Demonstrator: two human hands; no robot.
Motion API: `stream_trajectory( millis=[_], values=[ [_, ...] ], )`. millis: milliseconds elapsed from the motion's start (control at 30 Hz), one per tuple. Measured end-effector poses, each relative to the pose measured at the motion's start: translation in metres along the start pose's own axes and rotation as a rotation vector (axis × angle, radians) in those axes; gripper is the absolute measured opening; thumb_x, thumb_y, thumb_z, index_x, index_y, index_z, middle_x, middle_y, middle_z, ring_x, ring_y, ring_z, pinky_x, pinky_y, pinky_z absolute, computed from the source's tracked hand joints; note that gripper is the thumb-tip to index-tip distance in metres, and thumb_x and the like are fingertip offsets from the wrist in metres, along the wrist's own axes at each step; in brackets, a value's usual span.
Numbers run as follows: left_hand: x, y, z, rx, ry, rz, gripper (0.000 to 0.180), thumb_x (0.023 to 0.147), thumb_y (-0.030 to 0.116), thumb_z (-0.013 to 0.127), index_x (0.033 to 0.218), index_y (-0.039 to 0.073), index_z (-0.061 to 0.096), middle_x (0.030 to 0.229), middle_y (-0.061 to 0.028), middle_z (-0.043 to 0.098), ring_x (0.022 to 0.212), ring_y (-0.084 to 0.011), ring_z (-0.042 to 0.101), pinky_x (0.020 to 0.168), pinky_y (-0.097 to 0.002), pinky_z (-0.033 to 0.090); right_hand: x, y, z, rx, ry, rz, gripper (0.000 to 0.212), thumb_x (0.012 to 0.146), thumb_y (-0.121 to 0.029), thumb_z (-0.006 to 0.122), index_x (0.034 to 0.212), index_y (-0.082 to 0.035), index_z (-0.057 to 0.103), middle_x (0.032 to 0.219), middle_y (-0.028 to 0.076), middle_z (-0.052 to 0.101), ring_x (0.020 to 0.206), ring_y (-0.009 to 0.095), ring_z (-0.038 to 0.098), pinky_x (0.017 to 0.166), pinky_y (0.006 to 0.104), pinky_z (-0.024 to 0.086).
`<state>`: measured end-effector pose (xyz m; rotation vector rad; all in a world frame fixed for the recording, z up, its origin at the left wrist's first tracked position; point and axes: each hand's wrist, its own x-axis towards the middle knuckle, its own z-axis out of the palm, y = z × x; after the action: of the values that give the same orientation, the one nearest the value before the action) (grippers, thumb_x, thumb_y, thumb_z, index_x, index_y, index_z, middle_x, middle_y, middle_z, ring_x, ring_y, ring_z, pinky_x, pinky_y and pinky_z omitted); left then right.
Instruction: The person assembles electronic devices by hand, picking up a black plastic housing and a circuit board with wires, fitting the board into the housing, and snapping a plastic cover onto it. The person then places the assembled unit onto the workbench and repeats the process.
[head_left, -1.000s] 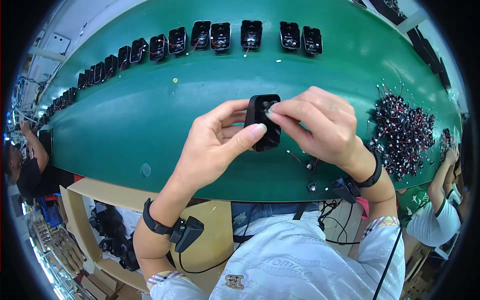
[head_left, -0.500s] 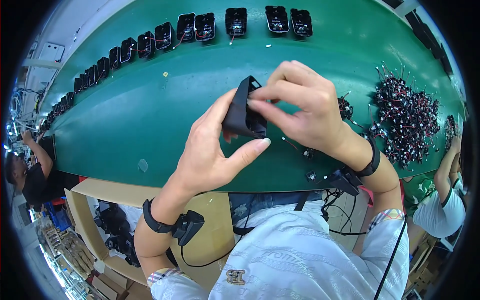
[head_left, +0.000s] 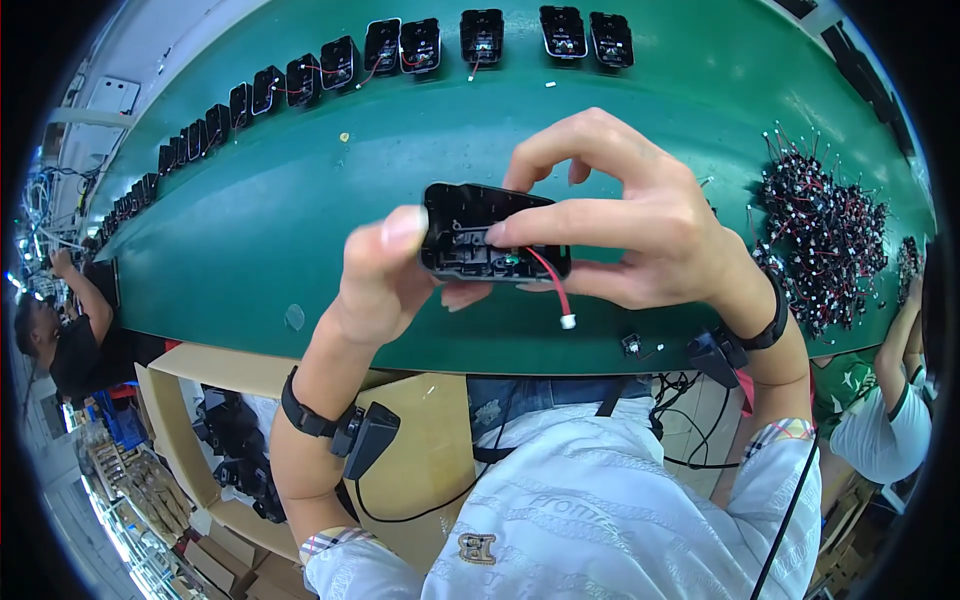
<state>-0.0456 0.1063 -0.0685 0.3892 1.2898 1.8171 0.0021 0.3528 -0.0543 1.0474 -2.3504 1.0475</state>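
Observation:
Both hands hold a black plastic housing above the green table, its open inside facing me. My left hand grips its left end with the thumb on top. My right hand grips the right end, the thumb pressing inside the shell. A red wire with a small white plug hangs from the housing's lower right.
A row of black housings with wires lines the table's far edge. A heap of small wired parts lies at right, and one loose part near the front edge. Other people sit at the far left and right.
The housing has been turned from edge-on to lying flat with its open side toward me, and raised closer to the camera. The red wire now hangs free below it.

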Motion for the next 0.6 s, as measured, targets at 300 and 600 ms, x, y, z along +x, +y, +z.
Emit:
stream_trajectory(
  millis=[300, 600],
  values=[
    [0.013, 0.001, 0.019, 0.275, 0.346, 0.227, 0.059, 0.106, 0.057, 0.034, 0.111, 0.003, 0.057, 0.074, -0.0009, 0.058, 0.055, -0.0084, 0.051, 0.052, -0.0213, 0.039, -0.006, 0.006, 0.016, 0.656, 0.046, 0.468, 0.021, 0.079, -0.011, 0.082, 0.094, 0.002, 0.074, 0.111, 0.014, 0.063, 0.104, 0.021, 0.058, 0.090, 0.0337, 0.047],
    [0.013, -0.004, 0.013, 0.072, 0.303, 0.012, 0.038, 0.104, 0.044, 0.054, 0.107, 0.006, 0.053, 0.071, -0.0013, 0.056, 0.050, -0.0065, 0.049, 0.044, -0.0208, 0.035, -0.012, 0.008, 0.033, 1.047, 0.050, 0.605, 0.023, 0.087, -0.020, 0.079, 0.089, 0.002, 0.074, 0.136, 0.015, 0.057, 0.107, 0.015, 0.056, 0.090, 0.0265, 0.044]
  ],
)
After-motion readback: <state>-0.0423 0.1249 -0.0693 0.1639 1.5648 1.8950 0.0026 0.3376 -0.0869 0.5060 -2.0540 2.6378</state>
